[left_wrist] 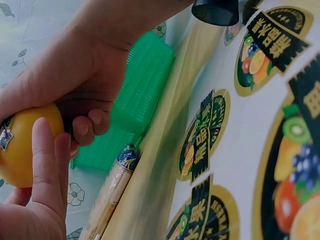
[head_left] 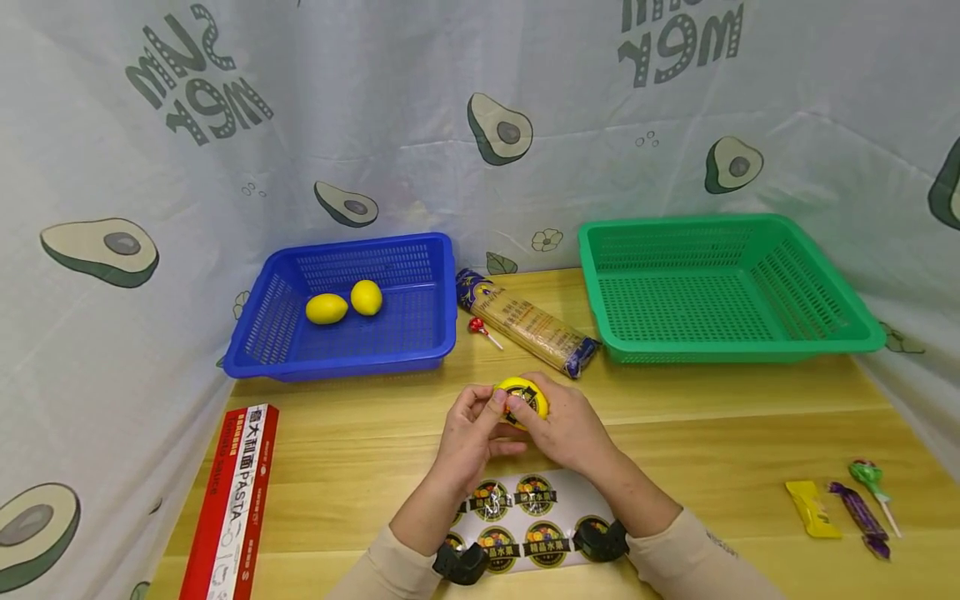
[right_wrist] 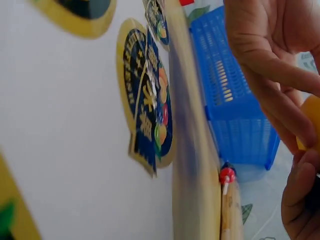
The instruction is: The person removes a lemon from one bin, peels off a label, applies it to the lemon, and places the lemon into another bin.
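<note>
A yellow lemon [head_left: 514, 384] is held between both hands over the middle of the table. A round black and gold fruit sticker [head_left: 529, 395] lies on its upper face. My left hand [head_left: 467, 439] grips the lemon from the left, its thumb on the sticker's edge. From the right, my right hand [head_left: 567, 422] curls round it, the thumb pressing on the sticker. In the left wrist view the lemon [left_wrist: 22, 150] shows between the fingers of both hands. Below the hands lies a white sheet of stickers [head_left: 517, 485] with several round labels, partly covered by the forearms.
A blue basket [head_left: 337, 367] at the back left holds two lemons [head_left: 327, 309]. At the back right stands a green basket [head_left: 742, 346]. Between them lie a pasta pack [head_left: 528, 321] and a red lollipop [head_left: 477, 325]. A red pasta box [head_left: 228, 500] is left; sweets [head_left: 813, 508] lie right.
</note>
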`<state>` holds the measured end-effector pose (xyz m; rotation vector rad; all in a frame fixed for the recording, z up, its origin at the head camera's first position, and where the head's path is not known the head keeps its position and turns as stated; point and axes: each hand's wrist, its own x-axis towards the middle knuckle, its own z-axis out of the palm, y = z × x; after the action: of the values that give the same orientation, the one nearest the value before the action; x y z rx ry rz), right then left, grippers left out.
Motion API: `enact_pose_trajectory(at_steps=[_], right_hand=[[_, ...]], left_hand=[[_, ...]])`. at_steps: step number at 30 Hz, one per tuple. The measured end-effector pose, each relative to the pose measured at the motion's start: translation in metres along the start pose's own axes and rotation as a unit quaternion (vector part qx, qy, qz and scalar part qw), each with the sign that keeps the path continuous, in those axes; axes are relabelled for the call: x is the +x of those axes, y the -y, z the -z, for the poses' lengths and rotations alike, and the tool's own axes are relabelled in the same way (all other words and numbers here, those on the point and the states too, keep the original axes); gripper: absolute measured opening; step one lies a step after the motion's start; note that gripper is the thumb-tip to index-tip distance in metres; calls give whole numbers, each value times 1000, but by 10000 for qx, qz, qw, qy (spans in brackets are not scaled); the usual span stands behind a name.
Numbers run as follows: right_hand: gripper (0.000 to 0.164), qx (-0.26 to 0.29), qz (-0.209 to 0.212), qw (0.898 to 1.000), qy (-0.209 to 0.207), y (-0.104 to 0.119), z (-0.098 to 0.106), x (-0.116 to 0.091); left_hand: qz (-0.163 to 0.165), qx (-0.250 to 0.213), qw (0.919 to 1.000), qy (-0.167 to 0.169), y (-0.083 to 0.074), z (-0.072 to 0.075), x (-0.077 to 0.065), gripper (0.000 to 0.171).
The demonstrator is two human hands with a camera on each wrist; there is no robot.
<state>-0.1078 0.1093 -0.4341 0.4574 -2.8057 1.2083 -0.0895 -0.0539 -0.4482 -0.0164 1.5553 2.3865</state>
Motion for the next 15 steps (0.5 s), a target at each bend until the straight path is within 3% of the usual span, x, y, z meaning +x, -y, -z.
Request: enact_pose_trajectory(at_steps=[3, 9, 15], right_hand=[[36, -122, 153, 9997, 144, 0, 2, 0], [37, -158, 656, 9937, 899, -6, 11, 2], [36, 105, 917, 9868, 1330, -14, 15, 2]], left_hand=[[24, -46, 10000, 40, 0, 1, 0, 20], [202, -73, 9998, 19, -1, 4, 2, 16], [310, 240, 9992, -71, -1, 8, 5, 26]])
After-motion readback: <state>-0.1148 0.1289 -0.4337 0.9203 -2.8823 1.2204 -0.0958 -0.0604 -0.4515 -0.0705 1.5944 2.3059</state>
